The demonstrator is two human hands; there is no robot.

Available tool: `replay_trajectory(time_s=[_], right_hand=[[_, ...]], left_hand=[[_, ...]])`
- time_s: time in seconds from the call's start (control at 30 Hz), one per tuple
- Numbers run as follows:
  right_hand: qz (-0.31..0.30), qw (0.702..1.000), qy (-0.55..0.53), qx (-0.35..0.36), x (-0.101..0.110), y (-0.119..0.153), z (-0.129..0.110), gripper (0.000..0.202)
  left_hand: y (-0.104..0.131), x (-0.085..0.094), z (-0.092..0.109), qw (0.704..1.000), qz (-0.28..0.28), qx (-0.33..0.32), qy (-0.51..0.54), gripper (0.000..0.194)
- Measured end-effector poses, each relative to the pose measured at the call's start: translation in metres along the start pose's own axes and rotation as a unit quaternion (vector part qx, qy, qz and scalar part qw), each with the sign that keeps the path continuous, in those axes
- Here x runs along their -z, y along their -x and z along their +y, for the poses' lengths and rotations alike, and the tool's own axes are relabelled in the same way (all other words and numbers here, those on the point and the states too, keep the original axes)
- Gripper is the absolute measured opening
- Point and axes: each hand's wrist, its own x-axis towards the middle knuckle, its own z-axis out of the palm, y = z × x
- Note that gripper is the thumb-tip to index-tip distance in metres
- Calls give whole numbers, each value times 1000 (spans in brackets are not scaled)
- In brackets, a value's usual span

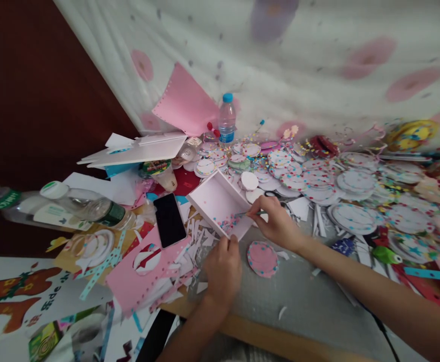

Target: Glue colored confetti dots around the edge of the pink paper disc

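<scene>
A shallow white paper box (208,196) sits tilted on the grey mat, with small pink and blue bits (228,221) gathered at its near corner. My left hand (223,269) pinches the box's near edge between thumb and fingers. From the right, my right hand (276,223) reaches over the box wall, its fingers closed on thin tweezers (241,214) whose tip is down among the bits. Just below the right hand lies a round pink card (262,259) with blue dots around its rim. Whether the tweezers grip a bit is too small to tell.
Round dotted cards (320,176) are heaped along the back and right. A black phone (170,220), paper scraps (195,239) and pink punched paper (129,284) lie left. A small water bottle (227,120) stands behind; larger bottles (88,203) lie at far left. A curtain (299,65) hangs behind.
</scene>
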Motion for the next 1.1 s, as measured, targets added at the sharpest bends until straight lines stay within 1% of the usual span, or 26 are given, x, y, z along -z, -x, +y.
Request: replay_trajectory(time_s=[0.1,0.17,0.3,0.4,0.5,0.57,0.63,0.7,0.73,0.8,0.87,0.93,1.0,1.1], right_hand=[[73,996,-40,-31,10,4,-1,9],[120,987,-88,-57,18,6,-4,12],[165,966,-169,-104,34,12,-20,21],[202,949,-195,-142,48,23,-37,25],[235,928,-221,-185,61,46,-50,24],[247,914,-238,-216,65,66,-56,24],[259,902,-248,-241,65,88,-58,23],[273,892,-253,-258,61,109,-60,23],[280,887,-253,-266,59,118,-61,23],[288,878,-255,-283,53,135,-63,23],[290,871,-261,-300,48,148,-66,23],[288,865,-266,-312,45,157,-69,22],[285,862,-272,-319,43,163,-71,22],[287,858,-281,-321,43,165,-73,21]], left_hand=[[-1,1,-2,1000,-4,1,-4,26],[-1,2,-4,1000,-7,2,-3,25],[-7,2,-10,1000,-6,14,16,25],[-13,3,-19,998,1,30,51,25],[-16,9,-25,995,7,25,98,28],[-13,18,-24,990,30,27,139,35],[-6,30,-17,975,66,34,211,37],[4,42,-3,950,79,24,301,28],[9,47,5,937,72,22,341,22],[18,53,22,911,27,30,411,19],[25,53,37,880,-33,43,471,19],[30,49,48,852,-85,51,514,16],[33,44,54,835,-117,52,534,15],[32,39,59,825,-137,59,545,14]])
